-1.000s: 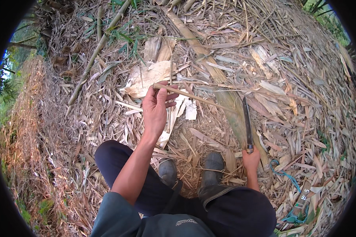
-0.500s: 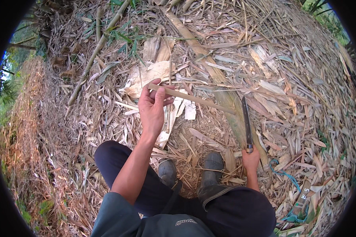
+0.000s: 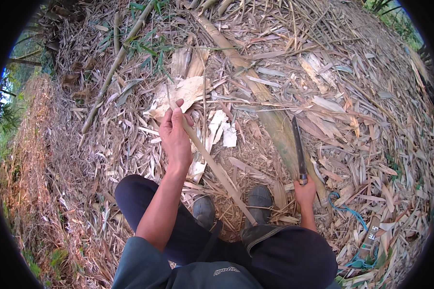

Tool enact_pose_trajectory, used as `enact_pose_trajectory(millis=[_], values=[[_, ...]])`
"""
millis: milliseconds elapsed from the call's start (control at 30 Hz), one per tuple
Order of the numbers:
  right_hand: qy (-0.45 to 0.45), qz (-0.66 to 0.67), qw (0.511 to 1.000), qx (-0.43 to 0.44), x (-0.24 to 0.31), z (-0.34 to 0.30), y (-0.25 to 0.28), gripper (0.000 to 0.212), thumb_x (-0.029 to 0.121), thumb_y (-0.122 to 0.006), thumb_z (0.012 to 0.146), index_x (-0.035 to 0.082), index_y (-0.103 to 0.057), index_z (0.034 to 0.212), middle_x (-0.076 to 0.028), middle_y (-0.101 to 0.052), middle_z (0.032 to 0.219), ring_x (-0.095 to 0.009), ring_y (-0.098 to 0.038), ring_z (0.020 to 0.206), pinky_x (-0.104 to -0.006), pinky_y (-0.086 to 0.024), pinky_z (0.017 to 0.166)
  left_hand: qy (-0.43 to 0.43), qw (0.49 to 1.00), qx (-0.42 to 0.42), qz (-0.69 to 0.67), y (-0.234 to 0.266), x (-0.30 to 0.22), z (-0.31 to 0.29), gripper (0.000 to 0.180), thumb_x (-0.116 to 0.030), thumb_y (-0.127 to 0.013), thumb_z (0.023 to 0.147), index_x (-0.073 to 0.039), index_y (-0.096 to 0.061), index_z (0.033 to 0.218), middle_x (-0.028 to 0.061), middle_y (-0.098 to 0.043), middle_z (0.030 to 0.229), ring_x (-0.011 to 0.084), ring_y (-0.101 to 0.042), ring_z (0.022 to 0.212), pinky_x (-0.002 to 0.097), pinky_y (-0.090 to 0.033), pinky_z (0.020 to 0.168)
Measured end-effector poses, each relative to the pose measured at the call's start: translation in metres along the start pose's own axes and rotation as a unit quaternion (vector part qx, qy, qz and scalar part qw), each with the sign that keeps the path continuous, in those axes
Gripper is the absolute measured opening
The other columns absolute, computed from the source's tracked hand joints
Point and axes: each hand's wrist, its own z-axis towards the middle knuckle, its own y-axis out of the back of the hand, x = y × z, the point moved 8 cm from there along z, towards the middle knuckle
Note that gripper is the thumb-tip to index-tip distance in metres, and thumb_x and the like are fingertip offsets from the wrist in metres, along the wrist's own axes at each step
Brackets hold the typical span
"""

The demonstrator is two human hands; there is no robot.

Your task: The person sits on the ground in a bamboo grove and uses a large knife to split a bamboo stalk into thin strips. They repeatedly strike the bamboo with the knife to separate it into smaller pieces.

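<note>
My left hand (image 3: 176,137) is closed around the upper end of a long, pale, thin strip that looks like split bamboo (image 3: 217,170). The strip slants down to the right, and its lower end lies over my right knee or boot. Off to the right, my right hand (image 3: 305,193) grips the handle of a machete (image 3: 299,147). Its dark blade points away from me, low beside a flattened yellow-brown bamboo pole (image 3: 275,126) on the ground. Pale torn sheath pieces (image 3: 185,91) lie just beyond my left hand.
Dry leaves and husks cover the ground. My dark boots (image 3: 260,197) are planted between the hands. A blue-green cord (image 3: 352,212) and a flat wooden piece with white marks (image 3: 370,239) lie at the lower right. A thin bamboo pole (image 3: 112,72) slants across the upper left.
The strip in my left hand has swung from pointing right to pointing down toward my right knee. My left hand has shifted slightly left. The machete has stayed nearly still.
</note>
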Motion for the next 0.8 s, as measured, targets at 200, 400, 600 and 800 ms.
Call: enact_pose_trajectory(millis=[200,400,600,800], values=[[-0.005,0.012,1.000,0.005,-0.006,0.001,-0.003,0.022,0.016,-0.068,0.075,-0.001,-0.062,0.086,-0.013,-0.056,0.064,-0.029,-0.054,0.058,-0.0418,-0.045,0.061,0.034,0.999,0.013,-0.003,0.000,0.024,0.009,0.039,-0.029,-0.049,0.107,0.001,-0.058,0.130,-0.0004,-0.053,0.071,0.0061,-0.043,0.063,0.0224,-0.034,0.059],[0.011,0.012,1.000,-0.009,-0.008,0.003,-0.003,0.022,0.016,-0.067,0.074,-0.001,-0.062,0.086,-0.013,-0.056,0.064,-0.029,-0.054,0.057,-0.0422,-0.045,0.060,0.151,0.986,0.007,-0.073,-0.019,0.056,-0.010,0.037,-0.029,-0.047,0.107,-0.001,-0.057,0.128,0.0016,-0.056,0.073,0.0083,-0.049,0.065,0.0241,-0.040,0.061],[0.013,0.015,1.000,-0.014,-0.001,0.000,0.000,0.022,0.017,-0.068,0.074,-0.001,-0.062,0.086,-0.015,-0.058,0.064,-0.031,-0.057,0.058,-0.0428,-0.046,0.061,0.115,0.990,0.083,-0.005,-0.031,0.094,-0.019,0.036,-0.033,-0.047,0.107,-0.002,-0.064,0.114,0.0015,-0.060,0.075,0.0092,-0.050,0.070,0.0259,-0.041,0.064],[0.024,-0.005,0.999,-0.026,-0.012,0.004,-0.002,0.024,0.017,-0.068,0.073,-0.001,-0.062,0.086,-0.016,-0.058,0.064,-0.033,-0.057,0.058,-0.0431,-0.046,0.061,0.203,0.969,0.139,-0.020,-0.053,0.125,-0.047,0.037,-0.034,-0.044,0.107,-0.003,-0.061,0.118,0.0023,-0.063,0.079,0.0117,-0.056,0.075,0.0297,-0.045,0.072]])
